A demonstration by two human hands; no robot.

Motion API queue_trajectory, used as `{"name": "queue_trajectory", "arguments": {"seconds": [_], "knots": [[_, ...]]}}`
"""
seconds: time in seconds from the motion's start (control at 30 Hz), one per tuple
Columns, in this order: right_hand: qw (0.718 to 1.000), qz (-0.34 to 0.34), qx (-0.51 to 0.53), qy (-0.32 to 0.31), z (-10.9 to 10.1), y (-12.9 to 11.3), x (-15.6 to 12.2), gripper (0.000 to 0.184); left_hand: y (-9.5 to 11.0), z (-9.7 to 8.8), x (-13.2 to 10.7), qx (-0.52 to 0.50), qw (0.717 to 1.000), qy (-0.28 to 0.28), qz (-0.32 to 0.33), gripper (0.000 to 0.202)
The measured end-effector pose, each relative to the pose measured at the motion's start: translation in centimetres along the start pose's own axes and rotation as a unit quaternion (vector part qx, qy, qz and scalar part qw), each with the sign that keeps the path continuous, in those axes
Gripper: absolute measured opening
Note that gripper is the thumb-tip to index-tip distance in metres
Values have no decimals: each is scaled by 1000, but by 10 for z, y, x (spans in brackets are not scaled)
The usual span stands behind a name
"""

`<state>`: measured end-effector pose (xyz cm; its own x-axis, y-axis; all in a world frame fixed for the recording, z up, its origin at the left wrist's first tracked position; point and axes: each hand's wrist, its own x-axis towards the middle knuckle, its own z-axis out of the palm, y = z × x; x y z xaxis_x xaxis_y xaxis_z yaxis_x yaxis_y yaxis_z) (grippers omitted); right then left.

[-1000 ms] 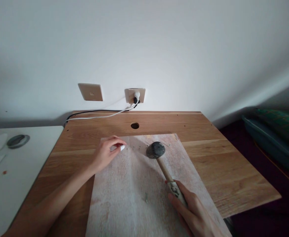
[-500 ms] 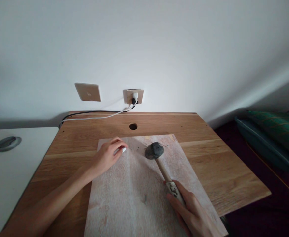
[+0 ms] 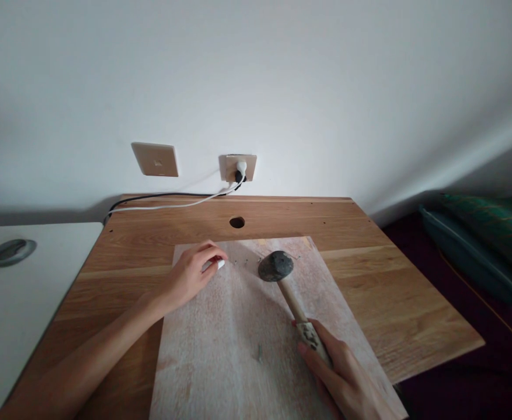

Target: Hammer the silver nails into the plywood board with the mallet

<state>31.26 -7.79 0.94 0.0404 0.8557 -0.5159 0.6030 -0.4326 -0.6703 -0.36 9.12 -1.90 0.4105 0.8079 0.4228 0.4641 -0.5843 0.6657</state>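
My right hand (image 3: 343, 373) is wrapped round the pale, worn grip of a rubber mallet (image 3: 275, 266). The mallet's black head hangs over the far part of a whitish wooden board (image 3: 203, 350). At the board's far left, my left hand (image 3: 197, 265) is closed in a pinch; something white shows at its thumb tip, and what the fingers hold is too small to make out. Just right of those fingers several small nails (image 3: 235, 262) stand in a row, partly hidden by the mallet head. A loose nail (image 3: 260, 353) lies nearer me on the board.
The board rests on a brown wooden table (image 3: 396, 286) against a white wall. Black and white cables (image 3: 163, 206) run from a wall socket (image 3: 247, 166) along the table's back edge, near a round hole (image 3: 237, 222). A white surface (image 3: 32, 315) adjoins at left; cushions (image 3: 492, 245) lie right.
The view has shifted very slightly. Both hands and the mallet keep almost the same places over the board.
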Motion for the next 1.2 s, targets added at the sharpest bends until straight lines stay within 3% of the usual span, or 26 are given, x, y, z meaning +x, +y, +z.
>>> {"name": "queue_trajectory", "arguments": {"seconds": [0.7,0.9,1.2], "knots": [[999,3,26,24,6,1,-1,73,0,1,0,-1,1000,-19,18,18],[1000,25,8,-2,2,1,1,76,6,3,3,16,999,-28,-5,17],[1000,1,21,7,2,-4,-1,67,13,4,13,23,998,-37,-39,18]]}}
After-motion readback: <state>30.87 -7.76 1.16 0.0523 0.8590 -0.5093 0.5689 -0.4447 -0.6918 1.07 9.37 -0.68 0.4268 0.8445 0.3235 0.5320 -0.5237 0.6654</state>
